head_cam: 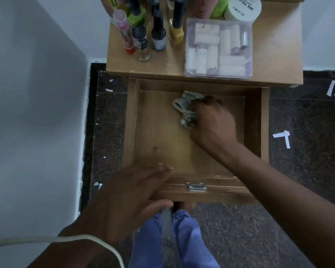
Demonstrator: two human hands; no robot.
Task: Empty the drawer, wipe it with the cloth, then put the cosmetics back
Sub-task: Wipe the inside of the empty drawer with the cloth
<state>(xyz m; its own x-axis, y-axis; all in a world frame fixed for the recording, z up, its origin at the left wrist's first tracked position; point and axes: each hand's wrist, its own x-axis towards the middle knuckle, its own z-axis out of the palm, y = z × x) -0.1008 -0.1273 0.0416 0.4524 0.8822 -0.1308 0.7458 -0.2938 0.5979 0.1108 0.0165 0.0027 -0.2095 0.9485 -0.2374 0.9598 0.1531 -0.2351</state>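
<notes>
The wooden drawer (157,132) stands pulled out, and only a crumpled grey cloth (184,107) lies inside it. My right hand (213,122) grips that cloth and presses it on the drawer floor near the back right. On the drawer's front left edge rests my left hand (132,194), fingers straight over the rim and thumb under the front panel. The cosmetics stand on the cabinet top (277,55): several nail polish bottles (159,33), a clear box of white tubes (219,49) and a white nail polish remover tub (242,7).
A white wall (33,113) runs close along the left. Dark speckled floor (306,151) with scraps of white paper surrounds the cabinet. My legs in blue trousers (184,238) stand just before the drawer front with its metal lock (196,187). A white cable (46,239) crosses my left wrist.
</notes>
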